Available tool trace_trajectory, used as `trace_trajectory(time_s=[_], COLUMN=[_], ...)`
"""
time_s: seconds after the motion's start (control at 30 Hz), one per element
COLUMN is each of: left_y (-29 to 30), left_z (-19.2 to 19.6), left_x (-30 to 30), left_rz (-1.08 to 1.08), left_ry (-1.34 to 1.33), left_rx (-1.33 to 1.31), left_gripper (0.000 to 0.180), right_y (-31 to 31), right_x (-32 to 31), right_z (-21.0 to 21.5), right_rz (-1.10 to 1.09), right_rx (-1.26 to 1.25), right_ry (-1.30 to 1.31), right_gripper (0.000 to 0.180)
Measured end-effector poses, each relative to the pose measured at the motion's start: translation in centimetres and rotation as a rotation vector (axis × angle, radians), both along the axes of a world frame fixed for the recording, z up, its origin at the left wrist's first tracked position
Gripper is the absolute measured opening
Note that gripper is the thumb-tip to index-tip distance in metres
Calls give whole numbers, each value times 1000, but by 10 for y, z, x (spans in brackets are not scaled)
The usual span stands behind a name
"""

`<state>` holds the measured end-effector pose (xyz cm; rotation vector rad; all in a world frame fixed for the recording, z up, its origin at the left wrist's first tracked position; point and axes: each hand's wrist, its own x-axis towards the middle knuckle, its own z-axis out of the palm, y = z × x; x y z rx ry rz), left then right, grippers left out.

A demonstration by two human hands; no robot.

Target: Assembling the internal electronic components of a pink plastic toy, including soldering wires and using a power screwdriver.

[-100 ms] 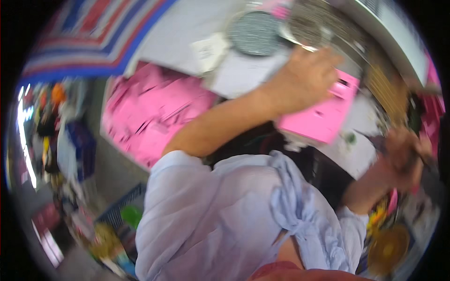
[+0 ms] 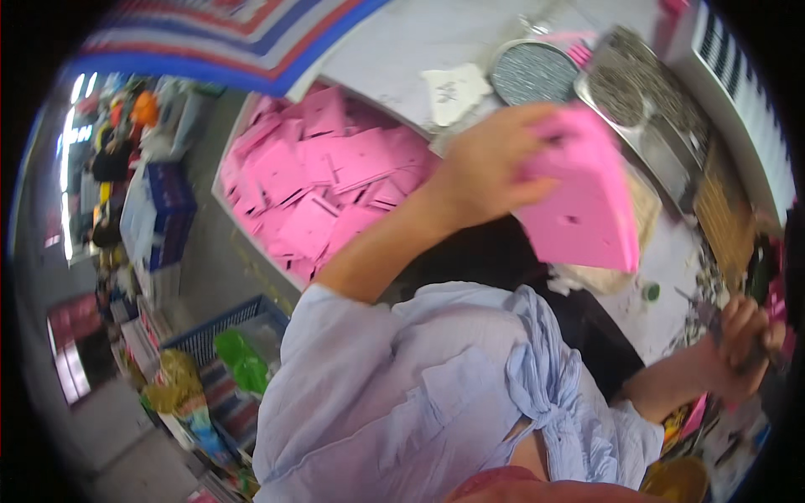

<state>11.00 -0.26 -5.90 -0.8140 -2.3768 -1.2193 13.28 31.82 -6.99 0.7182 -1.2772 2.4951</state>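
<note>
At the bench (image 2: 381,54), my left hand (image 2: 490,163) pinches a pink panel (image 2: 583,205); a slack grip could drop it. My right hand (image 2: 740,348) seemingly clasps a tool (image 2: 709,318).

Workshop, defo. White worktop (image 2: 377,54) w/ tiny grey bits (image 2: 537,74) in a round dish (image 2: 492,81), more small parts (image 2: 616,84) in a metal tray (image 2: 671,151) nr it, plus loose scraps (image 2: 709,277) strewn at the person's (image 2: 377,386) R. Big bin (image 2: 216,186) beside the worktop, heaped w/ lots of look-alike flat pink pcs (image 2: 360,159). Over on the person's L, the floor's (image 2: 205,251) cluttered: boxes (image 2: 168,205), a blue basket (image 2: 222,323), plastic bags (image 2: 243,360) etc.
</note>
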Motion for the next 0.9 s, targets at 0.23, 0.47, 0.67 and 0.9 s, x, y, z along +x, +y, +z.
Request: trace_trajectory(time_s=[0.23,0.47,0.67,0.9], left_y=[-383,-436,-351,-256], left_z=[-268,-336,-308,-169], left_x=[93,129,51,-109], left_rz=[1336,1807,1861,1037], left_ry=[-563,-428,-983,457], left_rx=[-11,-106,-202,-295], left_gripper=[61,88,112,85], right_y=[-12,-25,-12,4], right_x=[-26,-37,-31,-41], right_z=[-1,-6,0,8], right_rz=[39,9,-243,-616], right_rx=[204,286,325,601], right_ry=[-83,-62,-130,-266], right_gripper=[21,23,30,77])
